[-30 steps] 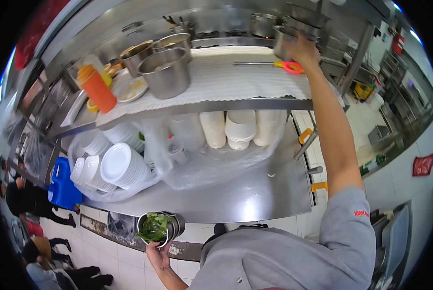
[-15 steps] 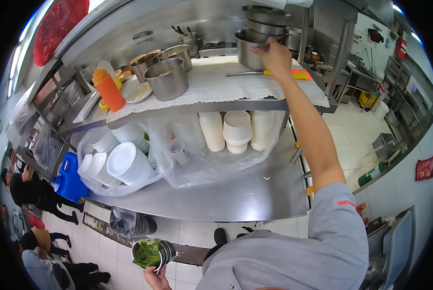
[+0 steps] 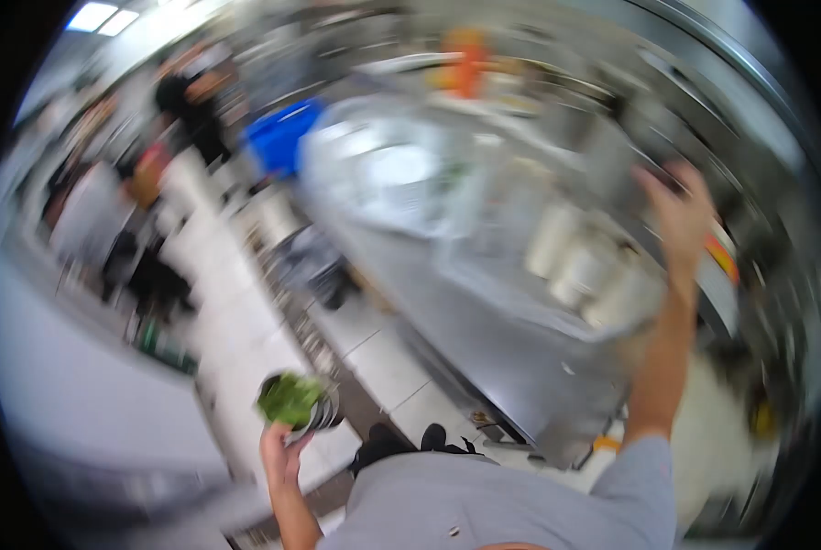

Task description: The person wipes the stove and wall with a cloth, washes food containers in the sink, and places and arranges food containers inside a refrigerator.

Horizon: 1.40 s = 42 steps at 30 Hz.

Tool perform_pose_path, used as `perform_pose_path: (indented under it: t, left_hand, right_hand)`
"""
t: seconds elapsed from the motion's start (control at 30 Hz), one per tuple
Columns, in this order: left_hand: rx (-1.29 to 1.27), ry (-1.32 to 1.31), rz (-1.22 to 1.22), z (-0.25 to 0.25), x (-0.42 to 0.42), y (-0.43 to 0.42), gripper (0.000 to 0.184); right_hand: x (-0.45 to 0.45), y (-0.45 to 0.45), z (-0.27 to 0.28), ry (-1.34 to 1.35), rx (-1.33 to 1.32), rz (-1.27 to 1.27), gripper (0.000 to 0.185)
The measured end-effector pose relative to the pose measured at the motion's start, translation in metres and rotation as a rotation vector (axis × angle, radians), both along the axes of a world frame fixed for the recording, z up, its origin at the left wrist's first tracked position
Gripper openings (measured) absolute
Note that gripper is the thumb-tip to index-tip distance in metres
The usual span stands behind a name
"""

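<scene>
At the lower left, my left hand (image 3: 284, 445) is wrapped round a metal container (image 3: 326, 412) with green leaves (image 3: 289, 398) in it. My right hand (image 3: 681, 203) is raised at the right over the upper shelf, thumb and fingers bent near a blurred metal pot (image 3: 617, 156). Motion blur hides whether its fingertips touch the pot's rim. Just beside that wrist lies a tool with a yellow and red handle (image 3: 722, 259).
White plates (image 3: 401, 174) and stacked white bowls (image 3: 580, 272) sit in plastic on the steel table (image 3: 456, 293). A blue container (image 3: 285, 136) and an orange bottle (image 3: 466, 62) are beyond. Two other people (image 3: 99, 215) are at the far left. A lined bin (image 3: 314, 266) stands by the table.
The whole view has swung left and tilted, with heavy blur. My left hand still holds the container of leaves. My right arm remains stretched out over the shelf.
</scene>
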<state>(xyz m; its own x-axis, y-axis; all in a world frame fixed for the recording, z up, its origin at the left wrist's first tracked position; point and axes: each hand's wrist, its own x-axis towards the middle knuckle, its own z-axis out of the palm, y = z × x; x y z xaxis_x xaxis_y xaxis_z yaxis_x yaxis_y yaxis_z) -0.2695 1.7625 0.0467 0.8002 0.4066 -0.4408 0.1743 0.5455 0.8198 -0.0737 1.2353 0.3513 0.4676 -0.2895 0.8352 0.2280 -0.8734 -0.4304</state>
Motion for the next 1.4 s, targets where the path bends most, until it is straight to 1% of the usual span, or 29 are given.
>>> perform_pose_path:
  t: [0.03,0.07,0.1,0.13,0.17,0.2,0.23,0.27,0.33,0.4,0.47,0.5,0.63,0.73,0.77,0.83,0.9,0.93,1.0,1.03,1.07,1.1,1.13,1.2,1.23,1.27,1.33,1.37,1.4]
  left_hand:
    - [-0.006,-0.013,0.03,0.005,-0.007,-0.002,0.037]
    - [-0.03,-0.032,0.04,0.012,-0.019,-0.003,0.037]
    - [-0.072,-0.015,0.12,0.001,-0.032,0.002,0.038]
    - [-0.106,-0.028,0.132,0.003,-0.044,0.008,0.04]
    - [-0.125,-0.039,0.207,-0.01,-0.062,0.016,0.044]
    - [-0.135,0.103,0.345,-0.015,-0.082,0.02,0.044]
    - [-0.167,0.084,0.391,-0.011,-0.107,0.024,0.041]
    - [-0.186,0.071,0.473,-0.014,-0.138,0.031,0.041]
    - [-0.191,0.074,0.554,-0.016,-0.183,0.042,0.038]
    - [-0.216,0.057,0.667,-0.022,-0.243,0.057,0.039]
    - [-0.121,0.091,0.797,-0.019,-0.304,0.066,0.039]
    - [-0.102,0.107,0.867,-0.025,-0.35,0.069,0.039]
    - [-0.1,0.143,1.274,-0.028,-0.477,0.08,0.041]
    - [-0.067,0.056,1.604,-0.028,-0.565,0.076,0.04]
    - [-0.083,0.059,1.652,-0.023,-0.588,0.07,0.04]
    - [-0.024,0.039,1.933,-0.012,-0.634,0.06,0.032]
    - [0.031,-0.064,1.965,-0.019,-0.693,0.048,0.027]
    - [0.056,-0.071,2.09,-0.015,-0.712,0.042,0.026]
    - [0.115,-0.097,2.297,-0.007,-0.746,0.029,0.027]
    - [0.107,-0.109,2.377,-0.019,-0.771,0.021,0.027]
    - [0.118,-0.123,2.479,-0.017,-0.786,0.015,0.026]
    - [0.13,-0.101,2.569,-0.014,-0.799,0.008,0.026]
    - [0.157,-0.143,2.66,-0.018,-0.813,0.001,0.024]
    - [0.161,-0.11,2.83,-0.032,-0.844,-0.014,0.021]
    - [0.154,-0.093,2.908,-0.043,-0.856,-0.025,0.02]
    - [0.145,-0.082,2.928,-0.052,-0.867,-0.035,0.02]
    - [0.18,-0.108,3.089,-0.072,-0.885,-0.054,0.02]
    - [0.185,-0.1,3.099,-0.078,-0.895,-0.06,0.02]
    - [0.158,-0.092,3.169,-0.085,-0.901,-0.066,0.017]
  right_hand:
    - [-0.008,0.015,-0.006,0.066,0.041,0.0,0.044]
    - [-0.004,0.002,-0.024,0.068,-0.053,0.101,0.043]
    - [-0.014,0.022,-0.027,0.117,-0.106,-0.004,0.045]
    - [-0.011,0.025,-0.036,0.238,0.011,0.106,0.048]
    - [-0.012,0.03,-0.047,0.223,-0.161,0.106,0.05]
    - [0.004,0.02,-0.068,0.247,-0.155,0.083,0.042]
    - [-0.023,0.067,-0.067,0.198,-0.269,0.107,0.034]
    - [-0.043,0.096,-0.071,0.179,-0.292,0.187,0.034]
    - [-0.069,0.136,-0.085,0.186,-0.271,0.306,0.047]
    - [-0.092,0.187,-0.1,0.209,-0.25,0.433,0.063]
    - [-0.113,0.248,-0.115,0.208,-0.221,0.588,0.06]
    - [-0.134,0.281,-0.124,0.194,-0.2,0.689,0.059]
    - [-0.193,0.406,-0.143,0.183,-0.115,1.062,0.054]
    - [-0.234,0.481,-0.15,0.189,-0.047,1.293,0.05]
    - [-0.242,0.502,-0.154,0.194,-0.033,1.365,0.049]
    - [-0.26,0.551,-0.156,0.212,-0.003,1.513,0.046]
    - [-0.316,0.608,-0.139,0.199,0.067,1.686,0.043]
    - [-0.338,0.633,-0.132,0.19,0.143,1.817,0.04]
    - [-0.334,0.687,-0.139,0.181,0.087,1.837,0.043]
    - [-0.339,0.715,-0.141,0.15,0.027,1.858,0.048]
    - [-0.347,0.741,-0.142,0.118,-0.034,1.878,0.054]
    - [-0.353,0.767,-0.143,0.098,-0.104,1.865,0.056]
    - [-0.36,0.797,-0.145,0.1,-0.114,1.893,0.056]
    - [-0.378,0.854,-0.151,0.154,-0.113,2.085,0.026]
    - [-0.395,0.88,-0.149,0.101,-0.121,2.103,0.024]
    - [-0.412,0.904,-0.148,0.104,-0.135,2.121,0.024]
    - [-0.441,0.95,-0.148,0.205,-0.091,2.224,0.028]
    - [-0.458,0.967,-0.142,0.104,-0.205,2.186,0.028]
    - [-0.47,0.986,-0.143,0.108,-0.211,2.195,0.028]
